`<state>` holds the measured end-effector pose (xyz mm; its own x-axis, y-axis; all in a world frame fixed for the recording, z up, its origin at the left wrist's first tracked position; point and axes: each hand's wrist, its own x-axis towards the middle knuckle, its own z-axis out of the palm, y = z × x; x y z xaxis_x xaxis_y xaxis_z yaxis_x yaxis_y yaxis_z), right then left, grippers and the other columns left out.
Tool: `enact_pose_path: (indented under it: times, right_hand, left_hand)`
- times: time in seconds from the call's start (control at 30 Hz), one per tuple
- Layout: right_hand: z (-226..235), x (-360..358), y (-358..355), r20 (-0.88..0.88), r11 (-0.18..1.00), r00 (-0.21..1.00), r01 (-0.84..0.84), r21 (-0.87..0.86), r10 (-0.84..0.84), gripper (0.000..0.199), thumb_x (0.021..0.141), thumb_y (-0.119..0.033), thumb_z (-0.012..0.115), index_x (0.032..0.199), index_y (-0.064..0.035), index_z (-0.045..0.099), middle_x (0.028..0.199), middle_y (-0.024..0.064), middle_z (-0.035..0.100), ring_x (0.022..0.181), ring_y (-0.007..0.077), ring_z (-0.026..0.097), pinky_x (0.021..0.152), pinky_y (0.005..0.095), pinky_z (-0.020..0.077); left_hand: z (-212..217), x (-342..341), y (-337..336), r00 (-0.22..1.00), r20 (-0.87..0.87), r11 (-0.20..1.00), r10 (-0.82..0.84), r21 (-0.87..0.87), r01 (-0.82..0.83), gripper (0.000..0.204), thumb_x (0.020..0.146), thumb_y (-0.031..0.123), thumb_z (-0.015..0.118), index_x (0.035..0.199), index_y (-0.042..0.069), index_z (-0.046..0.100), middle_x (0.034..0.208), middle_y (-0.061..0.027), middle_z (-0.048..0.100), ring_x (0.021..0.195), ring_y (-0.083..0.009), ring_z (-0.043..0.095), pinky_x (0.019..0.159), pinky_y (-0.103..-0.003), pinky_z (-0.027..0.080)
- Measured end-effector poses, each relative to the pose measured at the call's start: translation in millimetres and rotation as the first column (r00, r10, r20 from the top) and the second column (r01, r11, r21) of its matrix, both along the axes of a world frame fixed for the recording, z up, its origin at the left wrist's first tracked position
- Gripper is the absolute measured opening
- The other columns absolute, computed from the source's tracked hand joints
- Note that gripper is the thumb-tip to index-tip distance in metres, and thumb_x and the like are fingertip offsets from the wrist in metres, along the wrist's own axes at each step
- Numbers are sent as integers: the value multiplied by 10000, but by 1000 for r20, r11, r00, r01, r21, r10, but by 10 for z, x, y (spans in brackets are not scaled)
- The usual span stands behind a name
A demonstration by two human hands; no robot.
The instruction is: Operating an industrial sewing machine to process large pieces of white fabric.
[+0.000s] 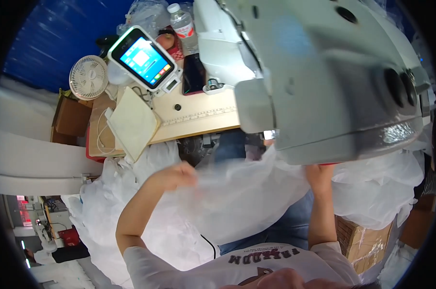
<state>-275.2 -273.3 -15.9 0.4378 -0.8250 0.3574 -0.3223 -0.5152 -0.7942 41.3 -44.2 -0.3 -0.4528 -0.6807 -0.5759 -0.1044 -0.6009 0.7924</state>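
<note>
A sheet of thin white see-through fabric (256,197) spreads over my lap between my two hands. My left hand (177,177) is raised at its left end, fingers curled closed on the fabric's edge; motion smears the fingertips and that edge. My right hand (319,176) reaches up under the front of the large grey-white sewing machine head (319,86). The machine hides its fingers, so their grip does not show. The fabric's right part runs close to that hand.
Heaped white fabric (131,212) lies on both sides of me. The machine table (203,115) holds a control screen (145,58), phone (194,73), water bottle (181,24), small fan (88,77) and white pad (133,123). A cardboard box (362,241) stands at right.
</note>
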Motion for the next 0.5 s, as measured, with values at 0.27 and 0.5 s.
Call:
enact_pose_path:
  times: [0.27,0.5]
  right_hand:
    - [7,-145,-230,-97,991,993,81,105,-71,274,859,-160,578,701,52,506,609,-7,469,631,68,389,552,251,349]
    - [310,21,-89,-180,1000,984,-5,-19,2,286,828,-207,623,868,64,540,714,112,576,634,224,468,618,318,410]
  left_hand:
    - [854,476,729,856,-3,851,518,101,-515,252,798,217,662,783,-34,648,708,-8,636,635,-87,544,583,-221,417]
    - [1554,442,1385,687,723,920,-76,316,-231,236,757,198,710,817,-25,662,712,19,628,667,-51,535,589,-217,416]
